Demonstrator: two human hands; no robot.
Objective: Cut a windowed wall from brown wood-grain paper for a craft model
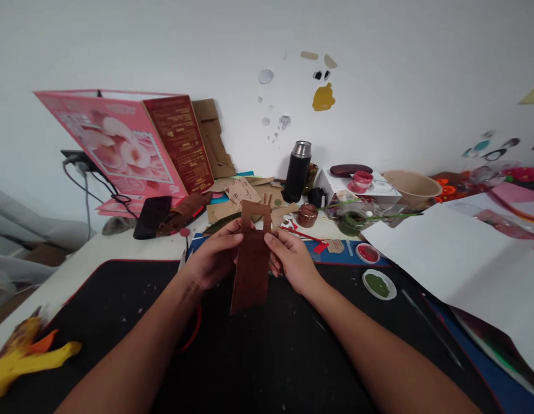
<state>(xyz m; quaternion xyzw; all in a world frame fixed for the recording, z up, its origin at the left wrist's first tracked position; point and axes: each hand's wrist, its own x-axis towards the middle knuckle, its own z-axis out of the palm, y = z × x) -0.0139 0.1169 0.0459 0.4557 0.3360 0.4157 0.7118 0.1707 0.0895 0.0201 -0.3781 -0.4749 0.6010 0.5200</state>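
Note:
Both hands grip a flat brown cardboard piece, which has a rectangular cut-out near its top and widens to a slanted lower edge. On its left edge, my left hand pinches it with the thumb in front and the fingers partly behind. My right hand holds the opposite edge at about the same height, thumb also in front. The piece is held up above the black mat. Part of a red ring-shaped handle shows beside my left forearm; the rest of it is hidden.
Beyond the mat are a black thermos, a brown paint jar and a green paint jar. Paint lids, one red and one green, lie at right. A pink box, a phone and a yellow object are left.

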